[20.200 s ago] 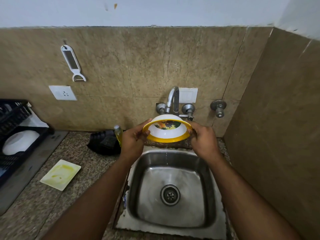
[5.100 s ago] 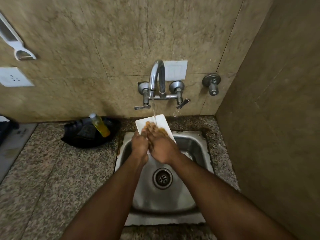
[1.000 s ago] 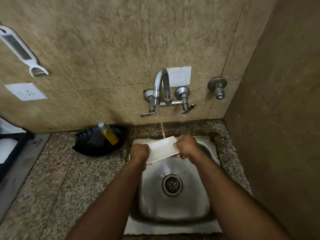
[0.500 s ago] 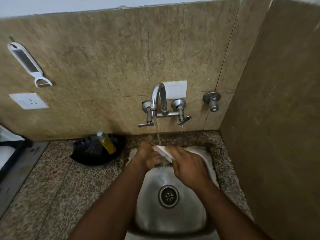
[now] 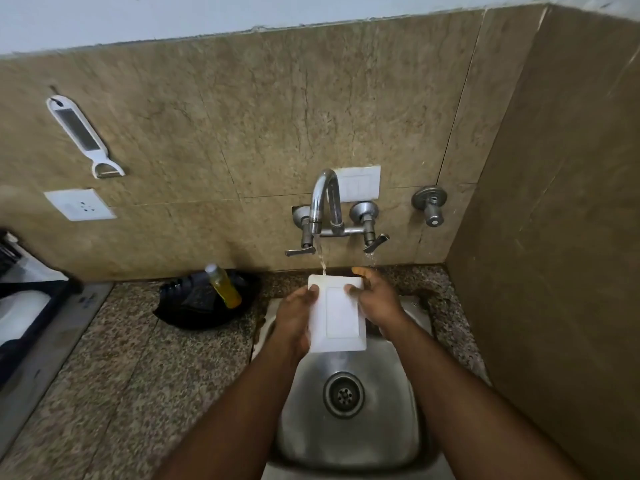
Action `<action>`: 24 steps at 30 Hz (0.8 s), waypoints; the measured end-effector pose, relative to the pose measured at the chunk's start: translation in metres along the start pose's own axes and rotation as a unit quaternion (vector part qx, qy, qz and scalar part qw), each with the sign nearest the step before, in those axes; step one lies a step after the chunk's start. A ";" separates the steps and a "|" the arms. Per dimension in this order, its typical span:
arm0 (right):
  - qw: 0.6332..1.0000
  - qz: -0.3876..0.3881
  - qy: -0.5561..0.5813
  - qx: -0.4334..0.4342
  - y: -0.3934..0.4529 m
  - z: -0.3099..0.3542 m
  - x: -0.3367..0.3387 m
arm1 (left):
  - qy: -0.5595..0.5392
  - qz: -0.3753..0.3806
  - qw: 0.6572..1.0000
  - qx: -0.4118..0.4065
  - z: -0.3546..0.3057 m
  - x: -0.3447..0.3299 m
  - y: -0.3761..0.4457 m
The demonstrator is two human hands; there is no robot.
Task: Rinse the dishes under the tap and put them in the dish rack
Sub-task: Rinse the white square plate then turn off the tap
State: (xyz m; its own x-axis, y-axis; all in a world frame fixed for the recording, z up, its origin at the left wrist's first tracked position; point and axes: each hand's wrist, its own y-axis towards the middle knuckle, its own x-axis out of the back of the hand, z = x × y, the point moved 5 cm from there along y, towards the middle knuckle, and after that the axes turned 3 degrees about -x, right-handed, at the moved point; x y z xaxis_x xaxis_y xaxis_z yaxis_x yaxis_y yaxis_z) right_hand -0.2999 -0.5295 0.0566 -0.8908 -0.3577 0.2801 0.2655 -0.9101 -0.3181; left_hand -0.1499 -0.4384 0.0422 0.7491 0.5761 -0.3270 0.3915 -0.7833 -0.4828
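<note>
Head view: white plate (image 5: 336,314) under tap stream, gripped between both hands' fingers (image 5: 354,289).

plate (image 5: 337,315): white, rectangular, with a raised rectangular panel facing the camera; held tilted over the sink (image 5: 349,441), far edge highest, just under the spout
tap (image 5: 323,202): chrome, curved, on the wall; a thin stream runs from it onto the plate's far edge
dish rack (image 5: 31,317): dark, at the far left edge of the table, mostly out of view, a white dish in it
</note>
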 end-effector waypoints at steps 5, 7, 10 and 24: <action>0.998 0.019 0.060 0.007 0.003 0.011 -0.010 | 0.007 -0.040 0.999 -0.021 -0.005 0.010 -0.002; 0.996 0.018 0.086 0.004 0.000 0.015 -0.011 | 0.024 -0.034 0.999 -0.030 -0.012 0.011 0.000; 0.994 0.008 0.107 -0.008 -0.003 0.013 -0.010 | 0.081 -0.026 0.993 -0.075 -0.022 0.008 0.001; 0.977 -0.130 0.169 0.014 -0.018 -0.002 -0.002 | 0.197 -0.063 0.965 -0.165 -0.028 -0.026 0.025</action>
State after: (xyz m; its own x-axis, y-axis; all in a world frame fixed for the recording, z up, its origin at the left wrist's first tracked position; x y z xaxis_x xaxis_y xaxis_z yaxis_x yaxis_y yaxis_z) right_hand -0.3031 -0.5121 0.0596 -0.9991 -0.0288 0.0325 0.0197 -0.9680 -0.2502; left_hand -0.1444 -0.4791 0.0615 0.8038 0.5891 0.0822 0.5928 -0.7818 -0.1935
